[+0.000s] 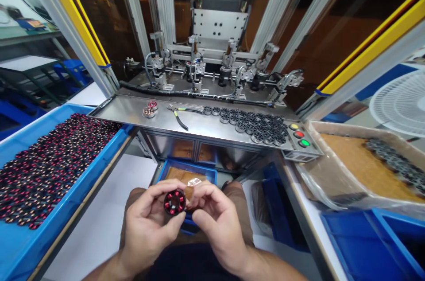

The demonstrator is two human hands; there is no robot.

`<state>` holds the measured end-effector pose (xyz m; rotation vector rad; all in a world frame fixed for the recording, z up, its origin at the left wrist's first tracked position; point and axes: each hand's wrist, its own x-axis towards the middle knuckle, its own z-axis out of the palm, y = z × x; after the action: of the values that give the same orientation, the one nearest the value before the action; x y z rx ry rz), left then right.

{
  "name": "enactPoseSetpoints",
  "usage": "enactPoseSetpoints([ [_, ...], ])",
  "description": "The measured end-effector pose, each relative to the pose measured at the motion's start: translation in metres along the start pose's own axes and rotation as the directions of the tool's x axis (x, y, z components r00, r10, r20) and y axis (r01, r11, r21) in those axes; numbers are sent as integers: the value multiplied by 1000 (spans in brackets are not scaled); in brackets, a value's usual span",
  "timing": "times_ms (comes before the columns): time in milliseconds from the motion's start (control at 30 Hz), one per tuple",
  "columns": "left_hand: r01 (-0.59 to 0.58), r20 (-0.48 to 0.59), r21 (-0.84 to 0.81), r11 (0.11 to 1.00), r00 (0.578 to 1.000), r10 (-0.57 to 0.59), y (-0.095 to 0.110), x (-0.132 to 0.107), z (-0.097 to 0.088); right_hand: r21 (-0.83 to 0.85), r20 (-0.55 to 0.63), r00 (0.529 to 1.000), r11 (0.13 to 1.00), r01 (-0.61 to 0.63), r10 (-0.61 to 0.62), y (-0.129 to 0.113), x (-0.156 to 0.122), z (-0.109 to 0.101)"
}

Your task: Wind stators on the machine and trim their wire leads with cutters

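Note:
Low in the middle of the head view, over my lap, both hands hold one small round wound stator, black with red coils. My left hand pinches its left and lower edge with thumb and fingers. My right hand grips its right side, fingers curled round it. A large blue tray on my left is filled with several more red-wound stators. On the steel shelf ahead lie two wound stators and a heap of bare black cores.
Pliers lie on the shelf. Yellow, red and green buttons sit at its right end. Behind stands the winding machine. A plastic-lined box with more cores is on the right, blue bins below, a small blue bin under the shelf.

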<state>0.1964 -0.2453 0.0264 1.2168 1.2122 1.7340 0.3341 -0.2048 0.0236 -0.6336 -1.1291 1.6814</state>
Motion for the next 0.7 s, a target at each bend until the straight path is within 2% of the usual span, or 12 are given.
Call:
enactPoseSetpoints([
  [100, 29, -10, -1, 1000, 1000, -29, 0, 1, -2, -121, 13, 997, 990, 71, -70, -4, -1, 0],
  [233, -62, 13, 61, 996, 998, 61, -1, 0, -2, -262, -30, 985, 953, 154, -167, -8, -4, 1],
  [400, -170, 43, 121, 978, 985, 166, -1, 2, -2, -213, -2, 995, 972, 96, -98, -10, -3, 1],
  [600, -214, 82, 168, 962, 976, 202, -4, -1, -2, -341, 27, 976, 916, 213, -217, -19, 1, 1],
  [700, -197, 81, 123, 973, 979, 188, -1, 2, -1, -349, 58, 968, 904, 248, -243, -18, 0, -2],
])
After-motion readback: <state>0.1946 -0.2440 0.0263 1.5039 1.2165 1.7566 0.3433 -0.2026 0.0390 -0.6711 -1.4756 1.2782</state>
